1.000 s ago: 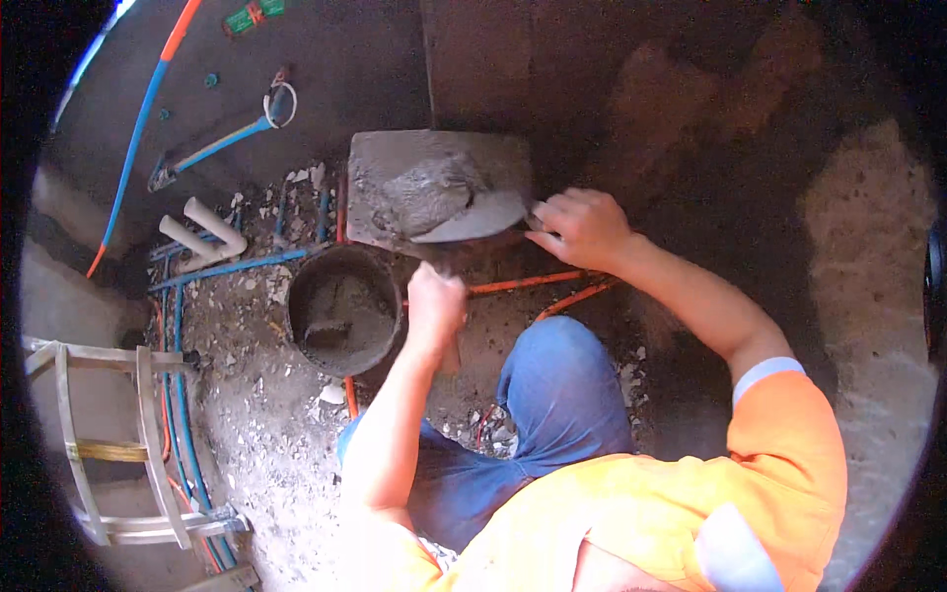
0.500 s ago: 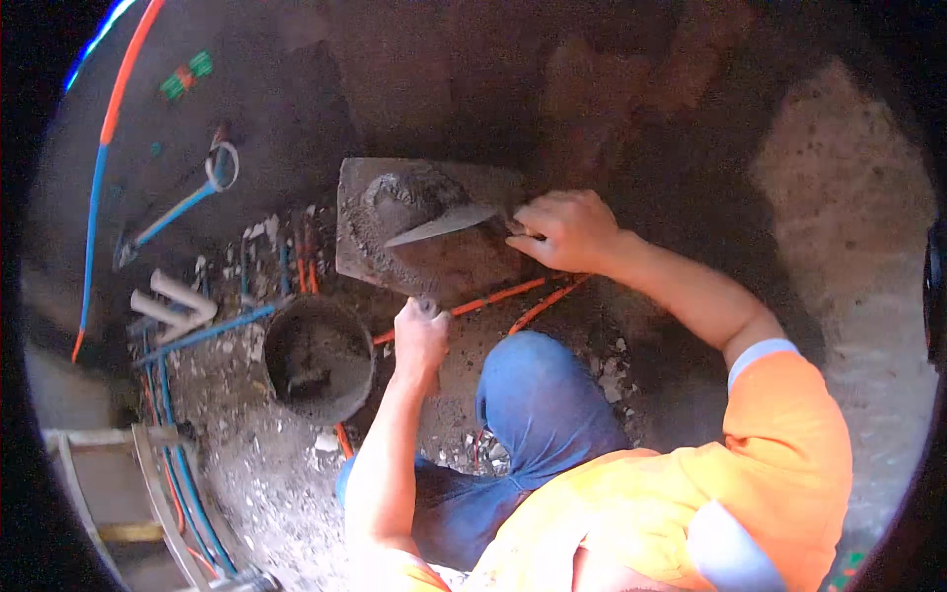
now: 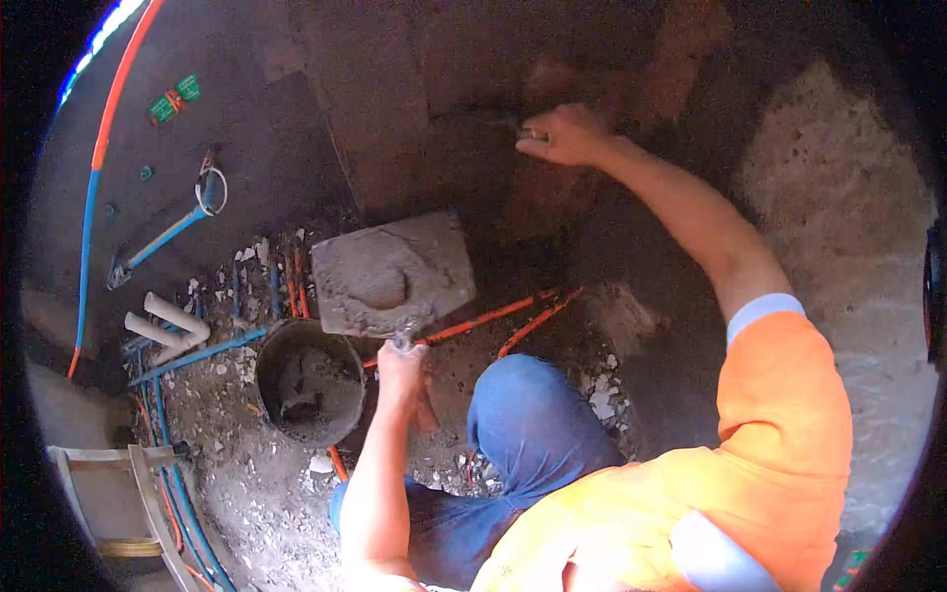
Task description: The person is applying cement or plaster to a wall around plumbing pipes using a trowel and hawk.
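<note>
Your left grip point(image 3: 400, 373) clasps the mortar board point(image 3: 450, 259); your right grip point(image 3: 567, 135) curls tight round an apparent trowel point(image 3: 535, 135), likely coating the wall point(image 3: 473, 64); next calls for an even stroke

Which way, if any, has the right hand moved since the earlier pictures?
Yes: the right hand has gone up the picture, farther from the bucket.

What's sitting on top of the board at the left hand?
Grey mortar lies on the board, spread unevenly across much of it. The board's surface beneath the mortar is covered and cannot be seen. The left hand is at its near edge.
</note>
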Motion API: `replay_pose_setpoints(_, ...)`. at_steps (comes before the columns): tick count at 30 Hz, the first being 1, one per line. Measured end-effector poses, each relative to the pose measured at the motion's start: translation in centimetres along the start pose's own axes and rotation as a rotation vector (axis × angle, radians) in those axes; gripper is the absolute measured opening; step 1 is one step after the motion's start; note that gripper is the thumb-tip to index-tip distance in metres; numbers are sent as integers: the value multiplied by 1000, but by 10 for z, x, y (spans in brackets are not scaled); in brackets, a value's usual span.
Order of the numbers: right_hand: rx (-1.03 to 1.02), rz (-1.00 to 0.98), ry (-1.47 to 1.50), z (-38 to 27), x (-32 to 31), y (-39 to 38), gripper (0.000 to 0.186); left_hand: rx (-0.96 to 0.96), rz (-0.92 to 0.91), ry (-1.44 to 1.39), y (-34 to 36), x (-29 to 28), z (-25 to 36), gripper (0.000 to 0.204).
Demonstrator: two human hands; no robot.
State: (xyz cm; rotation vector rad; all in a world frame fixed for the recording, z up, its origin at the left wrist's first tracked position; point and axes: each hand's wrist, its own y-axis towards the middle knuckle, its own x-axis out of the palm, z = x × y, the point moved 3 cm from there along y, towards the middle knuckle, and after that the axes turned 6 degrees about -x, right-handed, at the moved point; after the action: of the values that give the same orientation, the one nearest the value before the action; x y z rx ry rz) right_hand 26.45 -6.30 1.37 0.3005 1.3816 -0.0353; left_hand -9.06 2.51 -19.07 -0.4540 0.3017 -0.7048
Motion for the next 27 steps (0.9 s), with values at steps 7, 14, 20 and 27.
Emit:
replay_pose_setpoints(7,70,168,10,34,-63,3,53,-91,14,-149,5,-12,11,14)
replay_pose_setpoints(14,78,511,-190,59,-84,-39,46,-102,14,-180,5,-11,12,16)
replay_pose_setpoints(20,-82,176,-192,56,26,-55,35,-95,30,-165,10,-12,7,16)
replay_pose_setpoints(27,41,65,-160,94,-19,-36,39,-109,68,-190,1,-9,12,14)
